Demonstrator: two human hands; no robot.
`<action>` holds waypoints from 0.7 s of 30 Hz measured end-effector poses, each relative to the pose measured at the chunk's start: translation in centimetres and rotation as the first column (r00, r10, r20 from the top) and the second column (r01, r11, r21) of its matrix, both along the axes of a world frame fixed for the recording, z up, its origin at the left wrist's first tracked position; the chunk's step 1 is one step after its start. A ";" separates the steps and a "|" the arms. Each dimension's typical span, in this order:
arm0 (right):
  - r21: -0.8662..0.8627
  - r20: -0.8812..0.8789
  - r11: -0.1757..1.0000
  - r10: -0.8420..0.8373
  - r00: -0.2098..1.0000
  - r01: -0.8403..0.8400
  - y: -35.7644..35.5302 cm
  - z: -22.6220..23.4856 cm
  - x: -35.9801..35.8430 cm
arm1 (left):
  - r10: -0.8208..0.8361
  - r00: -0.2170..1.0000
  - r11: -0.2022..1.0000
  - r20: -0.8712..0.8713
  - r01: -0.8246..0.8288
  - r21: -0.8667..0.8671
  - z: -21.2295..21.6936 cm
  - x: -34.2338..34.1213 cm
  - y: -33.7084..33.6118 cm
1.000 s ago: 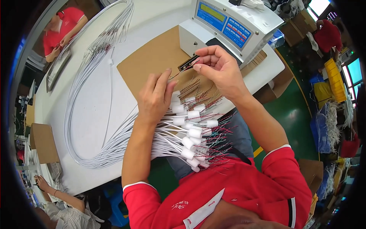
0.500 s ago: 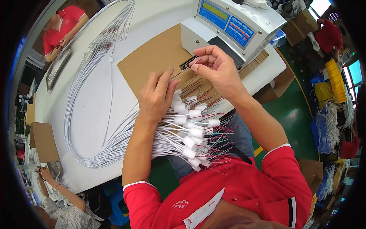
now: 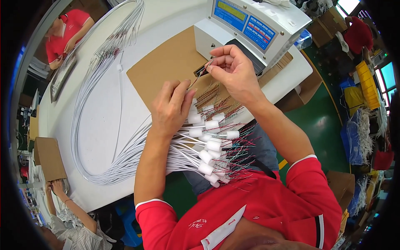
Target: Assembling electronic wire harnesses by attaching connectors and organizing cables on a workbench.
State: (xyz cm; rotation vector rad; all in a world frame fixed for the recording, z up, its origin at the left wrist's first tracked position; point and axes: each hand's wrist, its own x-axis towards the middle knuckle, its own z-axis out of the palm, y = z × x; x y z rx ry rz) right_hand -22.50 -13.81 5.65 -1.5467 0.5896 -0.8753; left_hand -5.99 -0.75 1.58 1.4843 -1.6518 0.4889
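Observation:
Between my hands runs a thin dark and reddish wire end (image 3: pixel 203 72). My right hand (image 3: pixel 236 74) pinches it between thumb and forefinger, in front of the machine. My left hand (image 3: pixel 170 104) is closed on the same wire lower down, its fingertips pressed together. Below my hands a bundle of white cables (image 3: pixel 121 164) lies across the table edge toward my lap. Many of the cables carry white cylindrical sleeves (image 3: pixel 205 156), and thin twisted red, green and grey wires (image 3: pixel 239 141) stick out beyond them.
A white machine (image 3: pixel 271 31) with a blue keypad panel and small display stands behind my right hand on a brown cardboard sheet (image 3: pixel 166 58). Co-workers sit at the far left (image 3: pixel 68 31) and lower left (image 3: pixel 77 218). A cardboard box (image 3: pixel 50 158) sits at the left table edge.
My right fingers have shifted slightly left and closed more tightly on the wire end. My left hand has barely moved. The lower-left co-worker's hands have moved to the cardboard box.

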 end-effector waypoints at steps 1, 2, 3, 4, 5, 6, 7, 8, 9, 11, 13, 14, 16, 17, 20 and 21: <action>-0.026 -0.006 1.000 -0.017 1.000 0.017 0.0 -0.1 0.2 | -0.012 1.000 1.000 0.002 0.012 0.000 0.0 0.0 0.0; -0.053 -0.012 0.998 -0.034 0.999 0.033 0.1 -0.2 0.4 | -0.010 1.000 1.000 0.003 0.010 0.000 0.0 0.0 0.0; -0.052 -0.012 0.998 -0.031 0.999 0.031 0.1 -0.3 0.5 | -0.043 0.999 0.999 -0.023 0.043 -0.018 -0.1 -0.1 -0.2; -0.031 0.006 0.999 -0.029 1.000 0.029 0.2 -0.4 0.7 | -0.073 0.996 0.997 -0.048 0.072 -0.038 -0.2 -0.1 -0.3; -0.010 0.023 1.000 -0.026 0.999 0.026 0.2 -0.4 0.8 | -0.068 0.997 0.997 -0.048 0.066 -0.038 -0.3 -0.2 -0.3; -0.009 0.022 1.000 -0.020 1.000 0.020 0.1 -0.4 0.9 | -0.115 0.975 0.993 -0.190 0.114 -0.018 -0.6 -0.2 -0.4; 0.159 0.102 0.984 0.061 0.993 -0.077 0.0 -0.2 0.9 | -0.154 0.932 0.987 -0.329 0.161 -0.005 -0.8 -0.2 -0.3; 0.315 0.193 0.931 0.126 0.973 -0.183 -0.1 -0.2 0.8 | -0.143 0.933 0.989 -0.330 0.151 -0.002 -1.1 0.1 -0.1; 0.319 0.192 0.928 0.137 0.972 -0.193 -0.5 -0.3 0.6 | -0.207 0.830 0.959 -0.518 0.278 0.061 -1.3 0.6 0.1; 0.429 0.283 0.761 0.398 0.872 -0.487 -1.7 -0.5 -0.2 | -0.231 0.686 0.911 -0.690 0.402 0.095 -1.2 1.5 0.4; 0.387 0.172 0.742 0.524 0.834 -0.547 -2.3 0.3 -1.0 | -0.236 0.522 0.729 -0.820 0.653 0.206 -0.2 2.2 0.6; 0.346 0.054 0.717 0.628 0.776 -0.605 -2.4 0.8 -1.2 | -0.224 0.523 0.734 -0.823 0.646 0.210 0.1 2.4 0.7; 0.234 -0.067 0.769 0.624 0.779 -0.596 -1.6 1.2 -1.1 | 0.002 0.500 0.624 -0.866 0.676 0.392 0.5 2.5 0.7; -0.181 -0.267 0.864 0.417 0.869 -0.470 -1.2 1.4 -0.9 | 0.012 0.500 0.628 -0.866 0.670 0.396 0.2 2.6 0.5; -0.853 -0.278 0.470 -0.043 0.960 -0.226 -0.5 1.3 -0.7 | 0.037 0.219 0.776 -0.975 0.608 0.166 -0.7 3.0 0.2; -0.642 -0.217 0.746 0.048 0.975 -0.180 0.0 1.0 -0.5 | -0.019 0.228 0.761 -0.973 0.635 0.134 -0.9 3.5 0.4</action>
